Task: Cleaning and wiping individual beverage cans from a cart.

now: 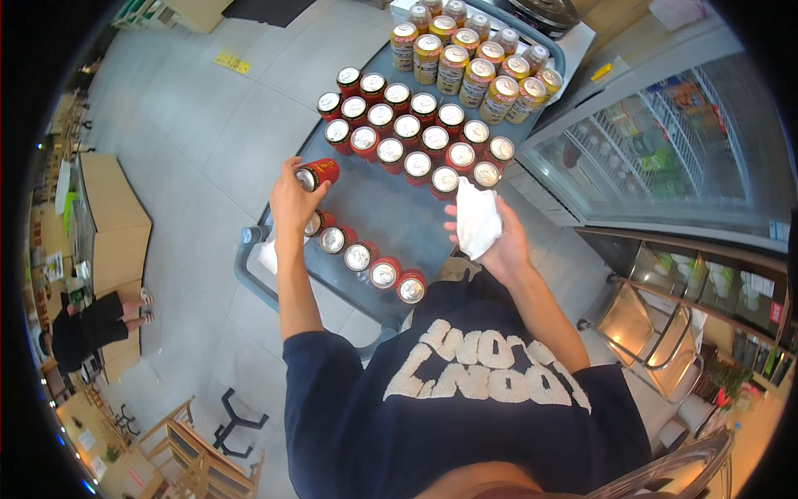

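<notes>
My left hand (293, 198) is closed around a tilted red drink can (323, 170) above the left edge of a grey cart top (399, 209). In my right hand (505, 240) lies a crumpled white cloth (478, 218), palm turned up beneath it. Several red cans (407, 126) stand upright in rows beyond my hands. Nearer to me, a single row of red cans (358, 256) runs across the cart, its left end partly hidden by my left hand. Bare cart surface shows between the two groups.
Yellow cans (480, 76) and clear-capped bottles (508, 38) fill the cart's far end. A glass-door fridge (642, 137) stands to the right. The cart's blue-grey handle (255, 284) curves at the near left. A person (87, 330) stands by a counter far left. Wooden chairs (199, 461) are at lower left.
</notes>
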`<state>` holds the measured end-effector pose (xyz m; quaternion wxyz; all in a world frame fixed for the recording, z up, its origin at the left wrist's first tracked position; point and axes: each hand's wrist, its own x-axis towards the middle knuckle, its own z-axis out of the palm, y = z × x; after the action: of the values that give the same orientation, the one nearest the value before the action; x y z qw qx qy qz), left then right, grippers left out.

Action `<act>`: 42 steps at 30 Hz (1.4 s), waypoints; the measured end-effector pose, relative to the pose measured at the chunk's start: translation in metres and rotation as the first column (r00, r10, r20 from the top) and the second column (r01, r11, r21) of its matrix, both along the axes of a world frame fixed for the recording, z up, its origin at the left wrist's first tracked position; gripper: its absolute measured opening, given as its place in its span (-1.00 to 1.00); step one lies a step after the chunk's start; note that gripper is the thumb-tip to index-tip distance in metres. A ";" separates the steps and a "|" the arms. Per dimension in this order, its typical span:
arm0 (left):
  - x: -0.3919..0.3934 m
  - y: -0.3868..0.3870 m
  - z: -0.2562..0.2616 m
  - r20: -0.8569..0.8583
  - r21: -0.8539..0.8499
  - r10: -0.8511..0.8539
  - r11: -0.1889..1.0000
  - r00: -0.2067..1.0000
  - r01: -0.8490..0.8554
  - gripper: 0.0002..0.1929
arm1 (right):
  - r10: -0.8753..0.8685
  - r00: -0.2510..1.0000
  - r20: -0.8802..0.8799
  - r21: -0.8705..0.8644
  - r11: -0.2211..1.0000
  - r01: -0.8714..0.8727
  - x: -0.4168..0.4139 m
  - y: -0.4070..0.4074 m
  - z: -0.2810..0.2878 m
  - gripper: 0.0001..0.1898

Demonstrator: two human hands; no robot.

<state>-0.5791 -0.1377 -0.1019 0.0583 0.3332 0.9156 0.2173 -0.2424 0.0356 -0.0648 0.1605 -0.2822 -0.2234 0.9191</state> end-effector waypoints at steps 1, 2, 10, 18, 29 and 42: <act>0.013 -0.002 0.009 0.044 0.173 0.050 0.983 0.998 -0.057 -0.22 | -0.021 1.000 0.008 0.019 1.000 0.021 -0.004 -0.006 0.001 -0.32; 0.020 -0.006 0.002 0.081 0.325 0.049 0.943 0.995 -0.073 -0.29 | -0.042 0.999 0.016 0.039 0.998 0.042 -0.009 -0.011 0.001 -0.33; 0.132 0.020 0.026 0.466 0.855 -0.300 0.396 0.832 -0.336 -0.43 | -0.125 0.992 0.026 0.646 0.759 0.079 -0.068 -0.050 0.024 -0.46; 0.168 0.032 0.015 0.588 0.800 -0.188 0.279 0.787 -0.531 -0.45 | -0.303 0.935 0.184 0.980 -0.016 -0.198 -0.106 -0.074 0.039 -0.37; 0.180 0.029 0.017 0.433 0.889 -0.184 0.250 0.883 -0.384 -0.42 | 0.211 0.777 0.594 0.639 0.463 -0.614 -0.092 -0.034 0.044 -0.17; 0.109 0.032 0.033 0.396 0.888 -0.299 0.366 0.868 -0.279 -0.33 | 0.471 0.788 -0.398 -0.356 0.712 -0.605 -0.077 -0.013 -0.034 -0.07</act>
<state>-0.4696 -0.1053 -0.0694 0.0946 0.2446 0.5801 0.7712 -0.3191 0.0222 -0.0989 -0.1597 -0.1019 -0.0446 0.9809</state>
